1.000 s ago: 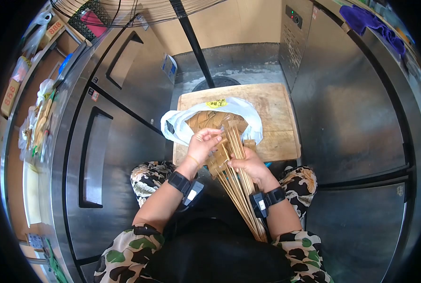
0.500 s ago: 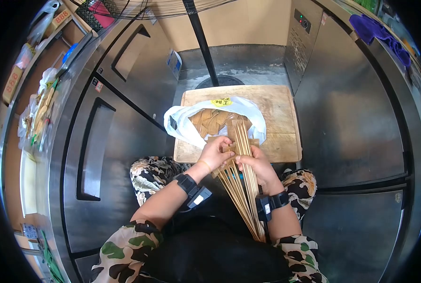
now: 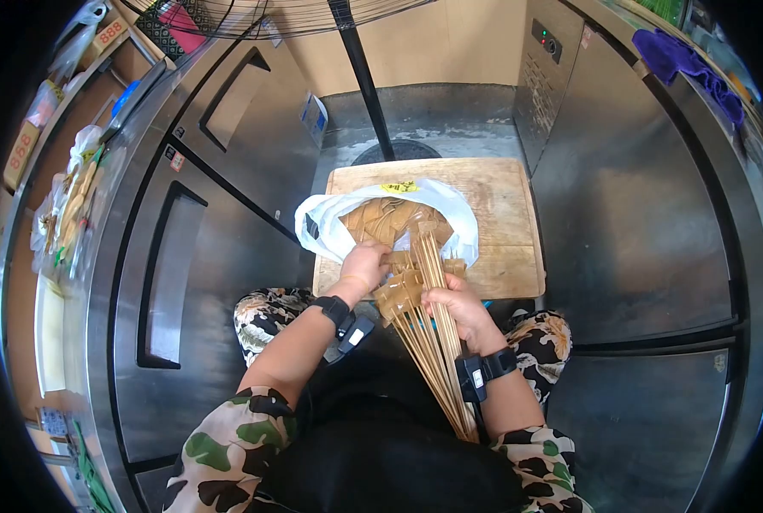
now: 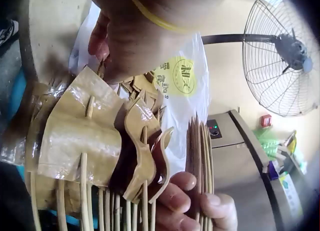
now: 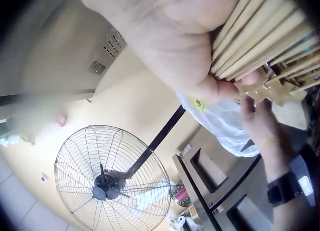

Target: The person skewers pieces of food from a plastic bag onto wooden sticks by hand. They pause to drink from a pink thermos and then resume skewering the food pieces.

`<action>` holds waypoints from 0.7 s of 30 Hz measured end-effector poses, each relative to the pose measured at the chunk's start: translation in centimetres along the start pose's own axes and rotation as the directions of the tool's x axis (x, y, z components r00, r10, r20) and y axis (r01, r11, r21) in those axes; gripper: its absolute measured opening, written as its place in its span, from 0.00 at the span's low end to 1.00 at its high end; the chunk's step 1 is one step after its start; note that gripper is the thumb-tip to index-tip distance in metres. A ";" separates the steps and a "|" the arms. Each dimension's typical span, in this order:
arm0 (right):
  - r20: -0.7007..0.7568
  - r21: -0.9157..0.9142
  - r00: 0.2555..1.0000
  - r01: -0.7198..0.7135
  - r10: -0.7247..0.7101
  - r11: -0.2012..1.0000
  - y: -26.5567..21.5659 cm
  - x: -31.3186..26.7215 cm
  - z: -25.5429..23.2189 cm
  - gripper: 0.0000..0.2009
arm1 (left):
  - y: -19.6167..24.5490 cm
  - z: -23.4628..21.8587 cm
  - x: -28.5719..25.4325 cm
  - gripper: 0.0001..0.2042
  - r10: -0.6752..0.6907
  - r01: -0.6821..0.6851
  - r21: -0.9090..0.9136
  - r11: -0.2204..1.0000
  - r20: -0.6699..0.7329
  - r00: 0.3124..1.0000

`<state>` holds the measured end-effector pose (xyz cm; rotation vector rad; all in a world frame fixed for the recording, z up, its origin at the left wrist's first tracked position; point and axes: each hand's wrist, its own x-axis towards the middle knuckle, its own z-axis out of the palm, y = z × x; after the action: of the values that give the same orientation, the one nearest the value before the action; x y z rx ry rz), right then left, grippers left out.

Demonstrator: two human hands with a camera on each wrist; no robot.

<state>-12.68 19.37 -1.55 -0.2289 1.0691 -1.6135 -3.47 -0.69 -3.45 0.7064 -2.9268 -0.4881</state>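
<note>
Thin wooden sticks [image 3: 437,299] run in a bundle through my right hand [image 3: 465,315], which grips them with the thumb across. Glossy folded brown pieces [image 4: 82,136] are threaded on other sticks beside that bundle, also held on this side. My left hand [image 3: 365,267] is at the near rim of a white plastic bag [image 3: 317,214], its fingertips pinching a brown piece; the left wrist view hides most of that piece behind the fingers. More loose brown pieces [image 3: 381,218] lie in the bag. Pointed stick ends [image 4: 200,136] stick up past my right fingers.
The bag lies on a wooden board [image 3: 505,222]. Steel cabinets [image 3: 638,205] stand on both sides, with a fan [image 5: 112,183] beyond the board. Packets [image 3: 78,197] lie on the left counter, a purple cloth [image 3: 668,56] on the right one.
My left hand has moved away from the threaded pieces, leftward and forward to the bag's near rim. More of the threaded pieces shows. My right hand keeps its grip on the sticks.
</note>
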 end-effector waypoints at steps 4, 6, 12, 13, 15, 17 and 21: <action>0.007 0.018 1.000 -0.012 0.012 1.000 -0.1 -0.1 0.0 0.10 | 0.1 -0.3 0.7 0.15 0.058 -0.062 0.055 0.997 0.066 0.996; 0.006 0.024 1.000 -0.016 0.016 1.000 -0.2 -0.2 0.2 0.11 | 0.1 -0.8 1.1 0.14 0.109 -0.116 0.063 0.991 0.107 0.988; 0.051 -0.004 0.999 0.004 -0.003 1.000 -0.1 -0.1 -0.2 0.12 | 1.0 -1.0 2.1 0.10 0.004 -0.050 0.238 0.970 0.192 0.981; 0.051 -0.010 0.999 0.006 -0.006 1.000 -0.4 -0.4 0.2 0.11 | 0.5 -0.9 1.9 0.10 -0.037 0.016 0.176 0.984 0.115 0.993; 0.056 -0.038 0.998 0.017 -0.015 0.999 -0.7 -0.3 0.2 0.11 | -1.6 -0.3 1.5 0.08 -0.129 0.130 0.034 0.991 -0.028 0.991; 0.069 -0.079 0.997 0.022 -0.017 0.997 -0.2 0.0 -0.1 0.12 | -3.1 0.0 1.3 0.09 -0.276 0.250 -0.293 0.923 -0.051 0.960; 0.100 -0.081 0.995 0.027 -0.019 0.996 -0.4 0.0 0.2 0.14 | -3.1 -1.5 0.3 0.09 -0.401 0.318 -0.905 0.282 0.190 0.896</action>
<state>-12.81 19.28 -1.16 -0.3742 1.0608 -1.5640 -2.15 -3.92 -3.03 1.0858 -1.7774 -1.8856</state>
